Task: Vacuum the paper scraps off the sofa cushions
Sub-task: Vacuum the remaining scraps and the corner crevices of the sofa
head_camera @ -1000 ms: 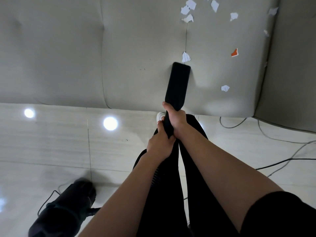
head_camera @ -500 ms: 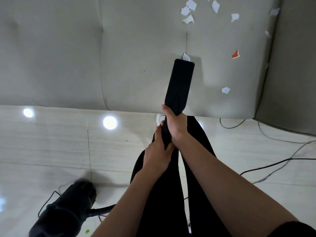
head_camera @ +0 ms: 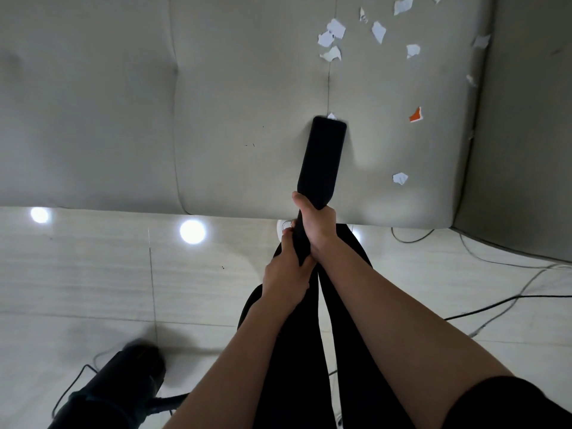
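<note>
right hand (head_camera: pixel 315 224) leading, left hand (head_camera: pixel 286 274) behind — fingers of both clamped on vacuum nozzle (head_camera: pixel 323 156) neck | nozzle long axis runs straight away across sofa cushion (head_camera: pixel 247 88) | white scrap (head_camera: pixel 331 116) touching tip; other paper scraps (head_camera: pixel 332 38) farther ahead-right

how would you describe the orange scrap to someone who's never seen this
Find the grey sofa cushion beside the armrest on the right of the view. The scrap lies between the black vacuum nozzle's tip and that armrest. It is the only orange piece; the other scraps are white.
</note>
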